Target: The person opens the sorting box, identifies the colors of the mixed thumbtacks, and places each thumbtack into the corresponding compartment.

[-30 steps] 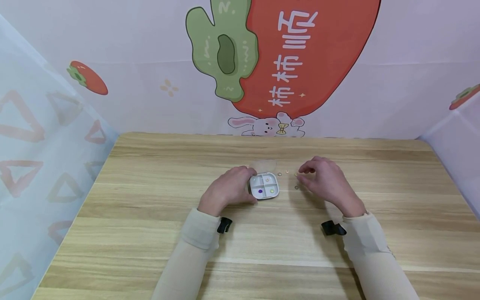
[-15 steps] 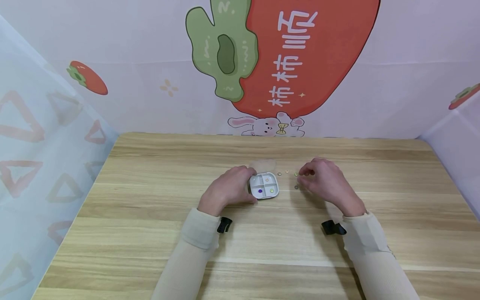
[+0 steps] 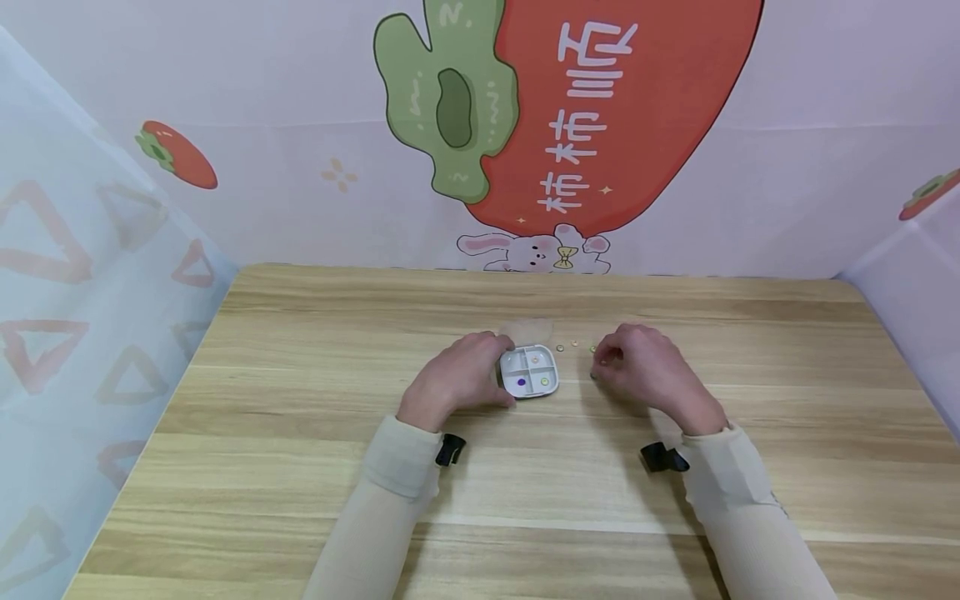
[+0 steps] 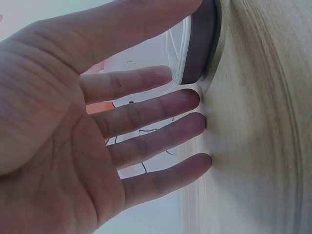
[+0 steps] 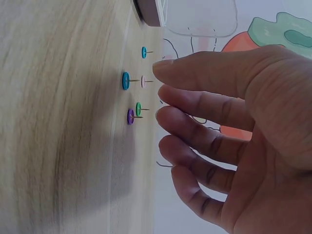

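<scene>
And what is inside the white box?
The box holds a purple piece near left, a yellowish one near right, a pinkish one far right; far left, I see none. What lies beneath them is covered.

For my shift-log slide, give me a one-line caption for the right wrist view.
Right hand hovers near five tacks, points up on the table; case at top edge.

A white four-section box sits open on a wooden table, its clear lid raised at 12 o'clock. Inside are small discs: orange-pink toward 1 o'clock, yellow-green toward 5, purple toward 7. Between 2 and 3 o'clock of the box, points up, stand five thumbtacks: two blue, one pink, one green, one purple.
</scene>
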Tool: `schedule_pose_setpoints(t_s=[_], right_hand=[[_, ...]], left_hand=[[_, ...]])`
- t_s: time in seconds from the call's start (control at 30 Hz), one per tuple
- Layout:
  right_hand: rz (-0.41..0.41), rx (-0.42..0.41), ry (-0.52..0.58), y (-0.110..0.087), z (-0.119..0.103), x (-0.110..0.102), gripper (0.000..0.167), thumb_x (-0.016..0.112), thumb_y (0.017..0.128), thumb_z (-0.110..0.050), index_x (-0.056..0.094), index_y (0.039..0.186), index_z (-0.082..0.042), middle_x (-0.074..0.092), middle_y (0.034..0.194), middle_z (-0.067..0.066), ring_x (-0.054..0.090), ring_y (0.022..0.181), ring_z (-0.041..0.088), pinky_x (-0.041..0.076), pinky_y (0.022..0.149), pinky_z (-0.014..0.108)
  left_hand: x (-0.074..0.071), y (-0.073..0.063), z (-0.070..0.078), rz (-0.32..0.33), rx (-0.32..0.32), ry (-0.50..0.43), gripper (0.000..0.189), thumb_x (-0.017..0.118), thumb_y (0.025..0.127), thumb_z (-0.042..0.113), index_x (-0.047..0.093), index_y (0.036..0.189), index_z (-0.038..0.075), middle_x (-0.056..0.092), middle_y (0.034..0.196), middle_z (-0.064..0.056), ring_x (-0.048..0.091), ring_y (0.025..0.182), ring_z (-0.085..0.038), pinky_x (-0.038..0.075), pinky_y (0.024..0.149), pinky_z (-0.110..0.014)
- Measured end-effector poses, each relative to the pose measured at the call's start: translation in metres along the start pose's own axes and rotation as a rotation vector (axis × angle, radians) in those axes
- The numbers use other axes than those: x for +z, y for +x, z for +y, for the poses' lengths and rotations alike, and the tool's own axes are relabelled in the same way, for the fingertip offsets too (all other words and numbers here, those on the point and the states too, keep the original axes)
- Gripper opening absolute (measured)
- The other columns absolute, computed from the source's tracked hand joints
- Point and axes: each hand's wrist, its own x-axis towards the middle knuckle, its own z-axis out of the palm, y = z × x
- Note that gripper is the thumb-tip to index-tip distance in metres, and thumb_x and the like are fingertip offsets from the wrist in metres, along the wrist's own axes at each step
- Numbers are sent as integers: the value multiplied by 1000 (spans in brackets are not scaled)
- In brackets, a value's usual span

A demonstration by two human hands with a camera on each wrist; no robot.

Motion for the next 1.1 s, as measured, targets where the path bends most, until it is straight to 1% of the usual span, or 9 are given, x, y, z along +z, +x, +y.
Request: schedule_pose_setpoints(t_s=[0.17, 0.43, 0.67, 0.9, 1.1], right_hand=[[-13, -12, -18, 0, -1, 1, 6, 81, 82, -8, 77, 86, -8, 67, 82, 2, 60, 80, 22, 50, 75, 43], [-56, 11, -31, 0, 0, 3, 4, 81, 84, -11, 77, 85, -11, 66, 81, -1, 59, 79, 21, 48, 75, 42], [-62, 14, -35, 0, 0, 3, 3, 80, 84, -11, 77, 84, -11, 66, 81, -1, 58, 79, 21, 48, 74, 42], [-69, 17, -39, 0, -1, 4, 3, 80, 84, -12, 77, 84, -11, 67, 81, -1, 59, 79, 21, 48, 73, 42], [-63, 6, -50, 0, -1, 6, 4, 80, 83, -11, 77, 82, -12, 66, 80, -2, 59, 78, 21, 48, 72, 42]], left_hand=[[0, 0, 0, 0, 0, 7, 64, 95, 71, 24, 66, 124, 3, 65, 105, -6, 57, 90, -19, 50, 84, -34], [0, 0, 1, -5, -4, 1, 65, 95, 72, 23, 65, 125, 3, 65, 106, -6, 57, 91, -19, 50, 84, -33], [0, 0, 1, -3, -1, 14, 64, 95, 72, 24, 65, 125, 4, 65, 104, -5, 56, 90, -19, 49, 84, -33], [0, -1, 2, -7, -14, -4, 67, 95, 72, 24, 64, 128, 3, 65, 107, -6, 57, 92, -20, 49, 85, -34], [1, -1, 1, -6, -8, 2, 67, 95, 72, 24, 64, 127, 3, 65, 107, -5, 57, 92, -19, 50, 86, -34]])
